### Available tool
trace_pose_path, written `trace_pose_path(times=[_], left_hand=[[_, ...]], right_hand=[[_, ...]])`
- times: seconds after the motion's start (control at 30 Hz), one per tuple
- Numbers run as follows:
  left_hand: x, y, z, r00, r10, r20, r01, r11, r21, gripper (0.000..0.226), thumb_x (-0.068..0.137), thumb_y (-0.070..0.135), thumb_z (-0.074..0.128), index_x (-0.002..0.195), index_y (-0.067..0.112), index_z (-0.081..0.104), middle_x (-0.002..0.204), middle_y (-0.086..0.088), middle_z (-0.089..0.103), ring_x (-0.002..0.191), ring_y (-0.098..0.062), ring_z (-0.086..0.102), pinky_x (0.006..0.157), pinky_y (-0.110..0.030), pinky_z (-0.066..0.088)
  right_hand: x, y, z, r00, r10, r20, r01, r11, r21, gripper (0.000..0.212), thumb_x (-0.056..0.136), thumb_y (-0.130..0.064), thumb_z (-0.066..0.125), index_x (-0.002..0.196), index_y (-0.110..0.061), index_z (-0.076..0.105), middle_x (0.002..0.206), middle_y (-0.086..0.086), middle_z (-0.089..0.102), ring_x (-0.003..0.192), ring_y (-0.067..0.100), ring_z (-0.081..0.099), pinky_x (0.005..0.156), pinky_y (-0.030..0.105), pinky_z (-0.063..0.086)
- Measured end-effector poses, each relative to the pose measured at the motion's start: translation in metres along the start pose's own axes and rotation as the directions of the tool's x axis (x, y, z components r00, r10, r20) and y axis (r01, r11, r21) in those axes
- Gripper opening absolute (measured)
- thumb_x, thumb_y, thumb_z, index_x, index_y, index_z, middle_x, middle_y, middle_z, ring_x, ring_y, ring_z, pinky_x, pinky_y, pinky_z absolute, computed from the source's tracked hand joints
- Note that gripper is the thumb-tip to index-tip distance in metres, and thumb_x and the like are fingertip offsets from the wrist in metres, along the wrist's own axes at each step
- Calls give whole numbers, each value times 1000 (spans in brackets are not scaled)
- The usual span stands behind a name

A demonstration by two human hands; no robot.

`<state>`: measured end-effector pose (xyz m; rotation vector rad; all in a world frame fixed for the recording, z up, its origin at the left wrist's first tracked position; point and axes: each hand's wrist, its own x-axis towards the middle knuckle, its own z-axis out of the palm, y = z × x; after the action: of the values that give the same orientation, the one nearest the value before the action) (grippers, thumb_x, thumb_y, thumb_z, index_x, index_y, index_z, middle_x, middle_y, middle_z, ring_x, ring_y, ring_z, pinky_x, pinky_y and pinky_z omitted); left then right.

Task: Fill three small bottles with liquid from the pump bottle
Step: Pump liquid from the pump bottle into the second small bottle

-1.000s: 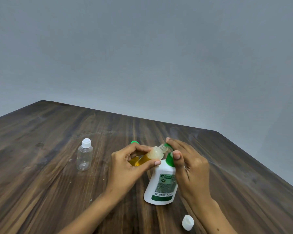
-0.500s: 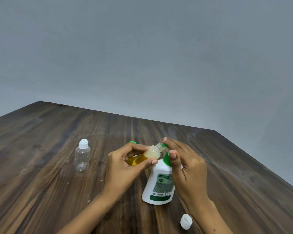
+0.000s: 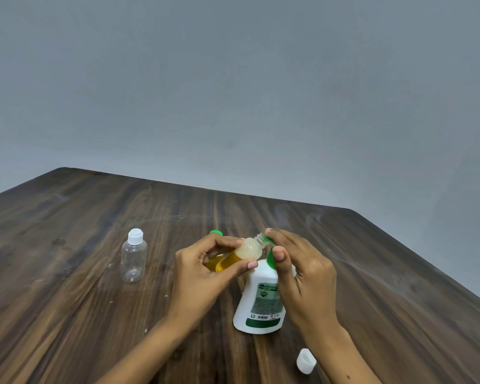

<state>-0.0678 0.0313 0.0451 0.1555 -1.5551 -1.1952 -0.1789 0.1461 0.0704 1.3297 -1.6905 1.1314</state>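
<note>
head cam | looks forward-down | near hands | table (image 3: 94, 273) ahead

Pump bottle's (image 3: 261, 303) green head mostly behind right-hand fingers (image 3: 281, 261); green-capped bottle (image 3: 216, 233) behind the left hand (image 3: 203, 275).

Dark brown wood-grain table with a rounded far edge (image 3: 94, 245): filling the lower half of the view, running from the near edge to the far left and far right corners, its streaked boards catching a soft sheen toward the right. Plain matte grey-blue wall (image 3: 233, 79): rising behind the table, filling the upper half, growing paler down near the table's far edge under even, diffuse light.
</note>
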Motion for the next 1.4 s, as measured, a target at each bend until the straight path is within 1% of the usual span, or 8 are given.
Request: trace_pose_path(times=[0.1, 0.3, 0.4, 0.63, 0.87, 1.17, 1.3, 1.4], left_hand=[[-1, 1, 1, 1000, -1, -3, 1, 1000, -12, 32, 58, 20, 86, 86, 10, 73, 88, 7, 76, 87, -6, 72, 78, -16, 55], [0, 1, 0, 1000, 16, 4, -16, 1000, 16, 32, 60, 22, 85, 88, 11, 74, 90, 9, 76, 89, -5, 72, 78, -15, 54], [-2, 1, 0, 1000, 6, -1, -6, 1000, 4, 33, 59, 22, 85, 87, 11, 74, 89, 9, 76, 88, -6, 72, 79, -16, 55], [-1, -1, 1, 1000, -11, -1, 11, 1000, -18, 32, 59, 18, 86, 87, 10, 73, 90, 6, 76, 89, -8, 73, 79, -17, 55], [-1, -3, 0, 1000, -12, -6, 12, 1000, -1, 31, 59, 20, 86, 87, 14, 73, 89, 9, 76, 89, -7, 72, 79, -17, 55], [-2, -3, -1, 1000, -16, -2, 16, 1000, -6, 31, 59, 19, 86, 87, 13, 73, 90, 7, 76, 90, -8, 72, 80, -18, 55], [-1, -2, 0, 1000, -11, 0, 11, 1000, 7, 31, 60, 18, 86, 87, 12, 73, 90, 8, 76, 89, -6, 72, 79, -17, 55], [-2, -1, 0, 1000, -14, 3, 14, 1000, -1, 32, 60, 20, 86, 88, 12, 73, 90, 6, 76, 90, -8, 72, 80, -19, 56]], right_hand=[[6, 0, -3, 1000, -10, 10, 10, 1000, 11, 69, 99, -60, 23, 108, -15, 73, 109, -4, 71, 100, 9, 65, 78, 30, 55], [-2, -1, 1, 1000, 25, 2, -25, 1000, 17, 67, 99, -61, 25, 107, -15, 73, 107, -4, 71, 99, 8, 65, 74, 36, 58], [4, -1, -3, 1000, 10, 7, -11, 999, 36, 68, 99, -61, 23, 108, -16, 73, 110, -5, 71, 102, 10, 65, 79, 37, 57], [-4, 1, 1, 1000, 25, 13, -26, 999, 20, 64, 99, -60, 26, 109, -17, 72, 110, -6, 70, 102, 7, 64, 77, 35, 58], [3, -1, 0, 1000, 11, 16, -11, 1000, 10, 64, 98, -61, 25, 110, -19, 72, 111, -7, 69, 102, 2, 60, 82, 24, 51], [4, -1, -4, 999, 28, 44, -29, 999, 36, 66, 97, -63, 24, 111, -19, 72, 112, -9, 69, 102, 0, 60, 80, 17, 49], [-3, 0, 0, 997, 57, 48, -59, 997, 42, 65, 98, -62, 26, 111, -18, 72, 111, -8, 69, 101, 1, 61, 78, 23, 55], [4, -2, -4, 999, 34, 39, -36, 999, 38, 68, 97, -63, 24, 109, -17, 73, 109, -6, 70, 99, 4, 63, 77, 23, 53]])
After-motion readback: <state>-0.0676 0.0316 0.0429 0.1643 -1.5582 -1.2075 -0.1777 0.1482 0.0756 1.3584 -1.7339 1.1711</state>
